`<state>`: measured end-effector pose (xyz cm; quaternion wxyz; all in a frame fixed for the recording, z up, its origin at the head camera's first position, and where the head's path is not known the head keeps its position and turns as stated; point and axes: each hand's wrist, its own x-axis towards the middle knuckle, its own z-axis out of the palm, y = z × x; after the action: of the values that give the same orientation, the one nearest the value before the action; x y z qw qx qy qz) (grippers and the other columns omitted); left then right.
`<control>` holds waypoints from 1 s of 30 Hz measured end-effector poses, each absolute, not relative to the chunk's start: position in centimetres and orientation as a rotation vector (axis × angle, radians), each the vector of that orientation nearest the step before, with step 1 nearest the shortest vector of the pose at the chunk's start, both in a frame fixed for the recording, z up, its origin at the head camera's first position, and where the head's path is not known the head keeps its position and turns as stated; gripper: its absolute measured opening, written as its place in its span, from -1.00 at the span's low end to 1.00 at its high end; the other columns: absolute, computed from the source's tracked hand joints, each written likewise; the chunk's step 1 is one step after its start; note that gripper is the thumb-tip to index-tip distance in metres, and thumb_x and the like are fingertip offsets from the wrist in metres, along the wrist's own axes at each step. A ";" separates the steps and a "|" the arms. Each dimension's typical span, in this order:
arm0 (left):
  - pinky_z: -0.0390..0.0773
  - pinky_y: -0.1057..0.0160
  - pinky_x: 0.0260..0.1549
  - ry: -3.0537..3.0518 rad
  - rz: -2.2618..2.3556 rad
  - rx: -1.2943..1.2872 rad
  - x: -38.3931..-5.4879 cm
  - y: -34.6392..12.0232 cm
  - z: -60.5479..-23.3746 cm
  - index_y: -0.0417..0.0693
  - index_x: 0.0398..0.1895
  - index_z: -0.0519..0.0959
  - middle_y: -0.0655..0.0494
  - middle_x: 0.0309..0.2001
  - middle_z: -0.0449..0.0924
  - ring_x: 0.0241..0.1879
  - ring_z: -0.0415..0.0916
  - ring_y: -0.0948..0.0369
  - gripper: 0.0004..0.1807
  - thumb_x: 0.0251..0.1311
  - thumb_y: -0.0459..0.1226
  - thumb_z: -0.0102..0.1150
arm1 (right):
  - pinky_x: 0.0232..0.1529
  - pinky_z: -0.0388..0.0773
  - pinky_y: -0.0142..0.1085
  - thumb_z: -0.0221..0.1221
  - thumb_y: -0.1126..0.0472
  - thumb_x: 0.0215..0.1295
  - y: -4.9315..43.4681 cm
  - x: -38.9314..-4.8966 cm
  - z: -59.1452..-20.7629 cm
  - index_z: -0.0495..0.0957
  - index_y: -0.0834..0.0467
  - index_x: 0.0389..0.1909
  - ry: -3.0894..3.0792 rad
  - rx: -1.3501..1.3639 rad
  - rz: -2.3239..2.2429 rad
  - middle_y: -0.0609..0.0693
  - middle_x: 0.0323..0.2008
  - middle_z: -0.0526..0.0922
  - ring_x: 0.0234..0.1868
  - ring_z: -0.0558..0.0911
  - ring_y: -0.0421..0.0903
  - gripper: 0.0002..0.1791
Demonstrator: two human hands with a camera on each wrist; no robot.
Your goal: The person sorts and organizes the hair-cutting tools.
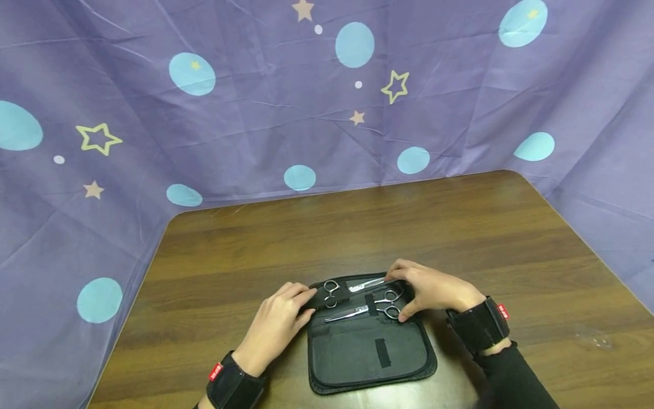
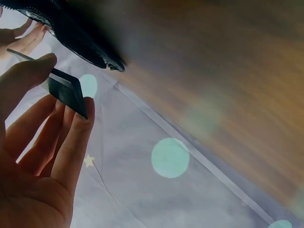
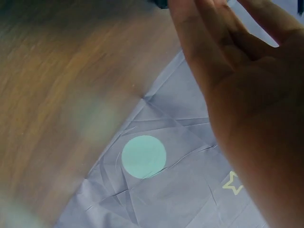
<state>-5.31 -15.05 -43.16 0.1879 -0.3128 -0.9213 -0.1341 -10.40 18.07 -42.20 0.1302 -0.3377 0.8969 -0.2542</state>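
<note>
A black zip-up case (image 1: 352, 372) lies unfolded on the table, holding two pairs of silver scissors. My left hand (image 1: 278, 321) pinches the left end of a thin black panel (image 2: 66, 90) inside the case, thumb on one face and fingers on the other. At the panel's right end, my right hand (image 1: 434, 287) grips with fingers over the far side and thumb beside a finger ring. The nearer scissors (image 1: 352, 313) sit under an elastic strap with blades pointing left. Behind them, the other scissors (image 1: 365, 286) point right, partly covered. The right fingertips are cut off in the right wrist view.
The brown wooden table (image 1: 230, 244) extends around the case. A purple curtain (image 1: 255, 113) with stars and blue dots hangs behind and beside it. A small clear plastic piece (image 1: 600, 342) lies at the right. An unused elastic strap (image 1: 382, 353) crosses the case's front part.
</note>
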 end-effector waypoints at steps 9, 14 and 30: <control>0.67 0.27 -0.27 -2.605 -0.444 -0.835 -3.8 -16.8 -43.0 -0.08 -0.13 0.74 0.24 -0.24 0.68 -0.21 0.58 0.32 -0.61 -0.13 -0.33 0.59 | 0.17 0.51 -0.02 0.60 0.20 -0.24 18.4 -10.7 -42.4 0.55 0.20 0.15 2.554 -0.952 -0.732 0.02 0.14 0.43 0.18 0.45 0.02 -0.21; 0.67 0.27 -0.25 -2.599 -0.441 -0.856 -3.2 -17.4 -42.7 -0.09 -0.11 0.73 0.25 -0.22 0.69 -0.19 0.60 0.32 -0.58 -0.14 -0.34 0.59 | 0.16 0.52 -0.02 0.60 0.20 -0.27 18.5 -10.7 -42.3 0.56 0.18 0.13 2.565 -0.974 -0.734 0.00 0.12 0.44 0.17 0.46 0.02 -0.21; 0.68 0.24 -0.23 -2.782 -0.485 -0.894 -1.0 -19.2 -41.6 -0.02 -0.12 0.74 0.30 -0.19 0.69 -0.17 0.61 0.32 -0.61 -0.12 -0.32 0.57 | 0.19 0.50 -0.01 0.61 0.25 -0.32 18.3 -10.6 -42.4 0.57 0.17 0.15 2.572 -0.946 -0.752 0.01 0.13 0.45 0.18 0.46 0.02 -0.17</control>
<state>-0.96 -19.19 -41.60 0.0899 -0.3005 -0.9354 -0.1629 -10.61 18.30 -42.45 0.1494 -0.3291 0.8950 -0.2616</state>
